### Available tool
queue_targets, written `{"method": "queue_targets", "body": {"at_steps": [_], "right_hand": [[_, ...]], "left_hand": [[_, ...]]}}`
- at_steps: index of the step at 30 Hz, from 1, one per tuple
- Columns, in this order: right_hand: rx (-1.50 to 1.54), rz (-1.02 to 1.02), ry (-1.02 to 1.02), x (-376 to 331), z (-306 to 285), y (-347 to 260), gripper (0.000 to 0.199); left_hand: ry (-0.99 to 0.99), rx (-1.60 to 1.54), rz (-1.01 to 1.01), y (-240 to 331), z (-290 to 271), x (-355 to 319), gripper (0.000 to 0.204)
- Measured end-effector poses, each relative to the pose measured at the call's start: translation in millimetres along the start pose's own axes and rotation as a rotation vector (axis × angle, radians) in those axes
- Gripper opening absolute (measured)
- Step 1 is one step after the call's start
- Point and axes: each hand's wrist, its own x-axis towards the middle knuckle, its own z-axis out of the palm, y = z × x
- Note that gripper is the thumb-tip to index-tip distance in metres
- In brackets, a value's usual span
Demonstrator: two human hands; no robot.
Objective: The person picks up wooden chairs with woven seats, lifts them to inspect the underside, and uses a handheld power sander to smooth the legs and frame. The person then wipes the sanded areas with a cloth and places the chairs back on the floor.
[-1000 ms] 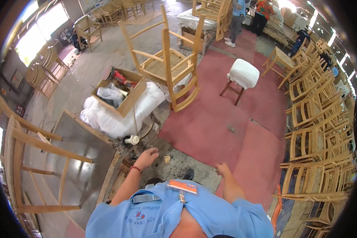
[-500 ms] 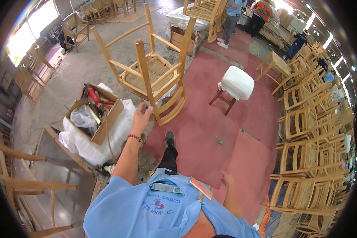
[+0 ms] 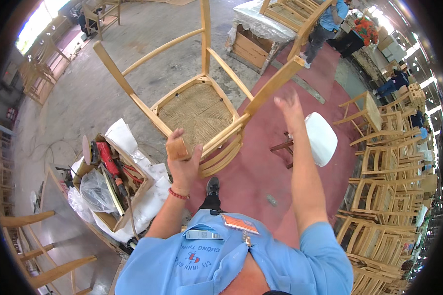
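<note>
As the left hand point(image 3: 183, 164) holds one leg end of an upturned chair point(image 3: 197, 110), the right hand point(image 3: 290, 110) hangs slightly blurred, its fingers spread wide, just beside another leg. The chair, straight ahead of the person, has four legs and one woven seat. Left of it, one cardboard box point(image 3: 139, 195) holds one red power tool point(image 3: 107, 157) and one clear plastic bag point(image 3: 100, 191). Right of it stands one stool point(image 3: 321, 139) with a white-covered seat. The floor is red matting point(image 3: 253, 184) on one side, stained grey concrete point(image 3: 147, 24) on the other. Along the right, wooden chairs point(image 3: 374, 185) crowd too densely to count. Farther off are at least three people point(image 3: 365, 30); bright windows point(image 3: 40, 22) light the far left.
</note>
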Motion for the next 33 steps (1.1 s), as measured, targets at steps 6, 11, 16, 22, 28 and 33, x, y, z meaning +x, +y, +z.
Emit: {"method": "queue_targets", "body": {"at_steps": [6, 11, 16, 22, 28, 33], "right_hand": [[0.161, -0.128, -0.044, 106.5, 17.8, 12.9, 0.053], [0.133, -0.131, 0.062, 111.4, 27.7, -12.7, 0.022], [0.16, -0.296, 0.114, 73.2, -47.7, -75.0, 0.021], [0.154, -0.306, 0.402, 2.3, -208.6, -121.2, 0.02], [0.057, -0.366, 0.764, -66.2, -352.3, -138.3, 0.023], [0.006, -0.531, 0.966, -92.0, -433.8, -124.4, 0.023]], "left_hand": [[0.108, -0.079, -0.025, -9.0, 14.2, -1.8, 0.033], [0.201, -0.213, -0.254, 2.8, -0.1, 38.4, 0.026], [0.09, -0.356, 0.027, 67.8, 11.0, 66.6, 0.027], [-0.171, -0.557, -0.067, 143.6, 123.9, 80.3, 0.034], [-0.475, -0.642, -0.116, 178.2, 301.4, 90.4, 0.029], [-0.652, -0.651, -0.042, 188.1, 445.3, 82.1, 0.027]]}}
